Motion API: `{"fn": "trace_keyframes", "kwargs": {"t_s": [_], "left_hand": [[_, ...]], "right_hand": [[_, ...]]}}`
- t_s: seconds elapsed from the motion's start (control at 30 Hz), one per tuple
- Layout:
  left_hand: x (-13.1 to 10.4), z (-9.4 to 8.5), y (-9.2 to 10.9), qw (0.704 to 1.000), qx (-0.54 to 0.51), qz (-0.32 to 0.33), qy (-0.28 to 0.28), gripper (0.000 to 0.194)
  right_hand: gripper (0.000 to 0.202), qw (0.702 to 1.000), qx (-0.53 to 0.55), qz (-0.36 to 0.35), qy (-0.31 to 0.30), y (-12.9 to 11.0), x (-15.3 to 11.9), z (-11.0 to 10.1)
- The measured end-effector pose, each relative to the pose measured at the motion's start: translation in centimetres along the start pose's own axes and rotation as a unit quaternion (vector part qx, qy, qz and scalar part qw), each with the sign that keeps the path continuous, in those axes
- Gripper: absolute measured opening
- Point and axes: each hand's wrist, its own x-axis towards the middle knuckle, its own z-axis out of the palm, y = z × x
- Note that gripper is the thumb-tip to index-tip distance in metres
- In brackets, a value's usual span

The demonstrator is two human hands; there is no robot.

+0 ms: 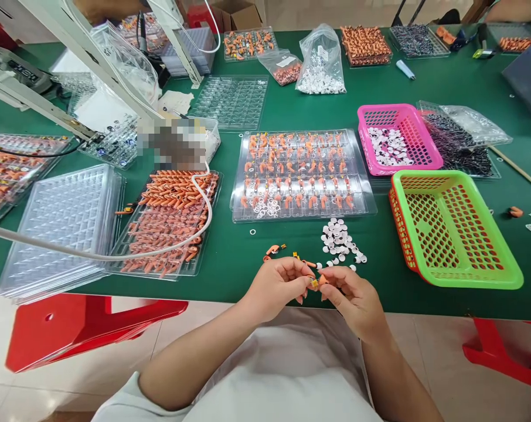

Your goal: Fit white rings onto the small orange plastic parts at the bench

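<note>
On your side of the tray point(366, 204), your left hand point(279, 287) is pinching a small yellow part point(314, 283), and your right hand point(356, 298) is pinching an orange part point(323, 280) just beside it; I cannot tell whether they are joining. White discs point(337, 240) are lying before the tray's right half, orange pieces point(272, 250) before its left. A green basket point(467, 280) and a pink basket point(392, 116) are standing to its right.

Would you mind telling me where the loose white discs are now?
In the head view, the loose white discs lie right of centre on the green table, beyond the right hand and in front of the clear tray of orange parts.
</note>
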Motion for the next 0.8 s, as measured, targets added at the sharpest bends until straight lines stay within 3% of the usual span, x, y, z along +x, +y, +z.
{"fn": "trace_keyframes", "kwargs": {"t_s": [0.17,0.4,0.53,0.67,0.8], "left_hand": [[-0.1,0.1,-0.4,0.999,-0.024,0.018,-0.025,0.024],[-0.8,-0.8,-0.3,0.995,0.041,0.051,-0.076,0.024],[-0.5,-1.5,-0.2,0.995,0.012,0.060,-0.085,0.027],[-0.1,-1.7,0.3,0.985,-0.047,0.040,-0.161,0.031],[0.2,-1.7,0.8,0.975,-0.056,0.021,-0.215,0.027]], "right_hand": [[0.019,0.999,0.007,-0.023,0.049,0.0,0.0,0.4],[0.024,0.972,0.218,0.079,0.033,0.3,0.0,0.3],[0.029,0.954,0.283,0.096,0.020,-0.4,0.5,0.7],[0.038,0.940,0.321,0.116,-0.022,-1.2,0.9,1.5],[0.040,0.931,0.343,0.121,-0.025,-1.0,1.1,2.1]]}}
